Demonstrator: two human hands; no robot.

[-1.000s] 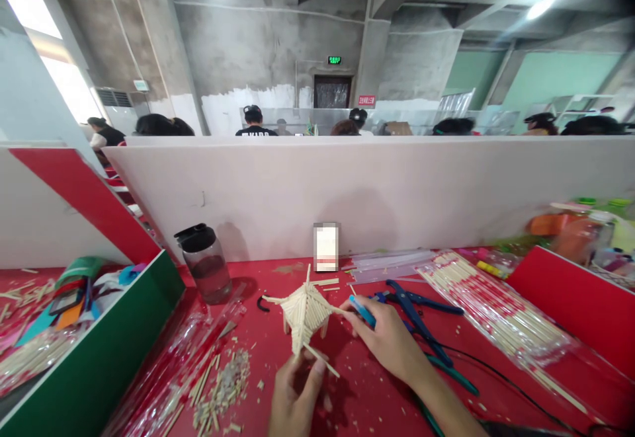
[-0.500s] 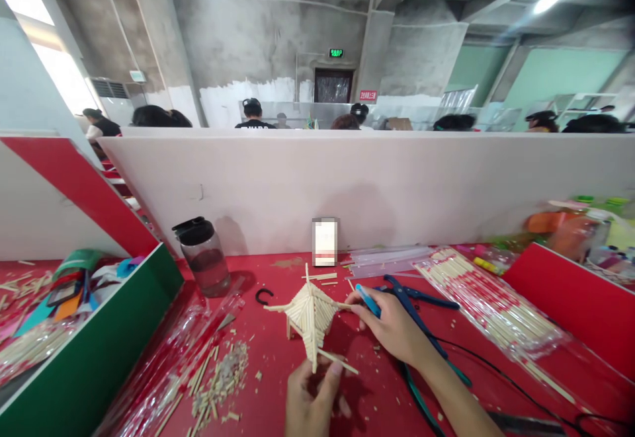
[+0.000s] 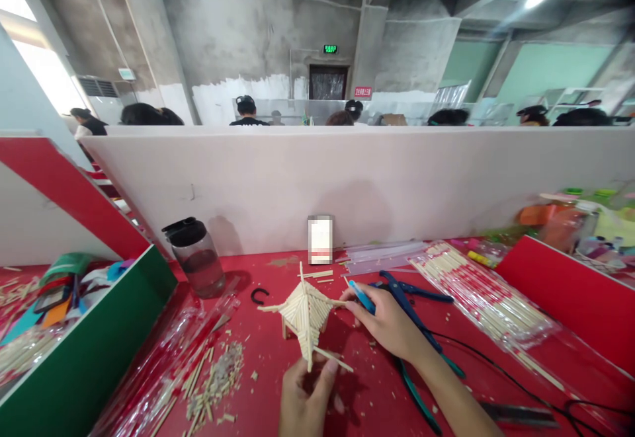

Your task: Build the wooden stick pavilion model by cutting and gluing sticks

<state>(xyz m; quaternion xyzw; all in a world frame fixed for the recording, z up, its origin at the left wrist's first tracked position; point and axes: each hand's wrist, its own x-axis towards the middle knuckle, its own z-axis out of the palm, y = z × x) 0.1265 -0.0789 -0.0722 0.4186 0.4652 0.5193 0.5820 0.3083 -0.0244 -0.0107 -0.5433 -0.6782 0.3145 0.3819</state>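
A small model pavilion roof (image 3: 306, 315) made of pale wooden sticks stands on the red table, with corner sticks jutting outward. My left hand (image 3: 305, 391) is at its near corner, closed, thumb and fingers pinching around a loose wooden stick (image 3: 335, 359) that slants to the right. My right hand (image 3: 391, 318) is closed around a blue pen-shaped tool (image 3: 362, 297); its fingertips are at the roof's right corner stick. Part of the tool is hidden in the hand. Just behind the roof lie a few short sticks (image 3: 317, 274).
Blue-handled pliers (image 3: 404, 295) and a black cord (image 3: 486, 357) lie to the right, near bagged sticks (image 3: 486, 291). On the left are a bottle (image 3: 196, 258), a black hook (image 3: 259, 296), stick offcuts (image 3: 215, 377) and a green divider (image 3: 99, 338). A white partition (image 3: 258, 186) stands behind.
The whole view has shifted slightly, so things sit a little further left. Both hands keep about the same hold beside the stick roof.
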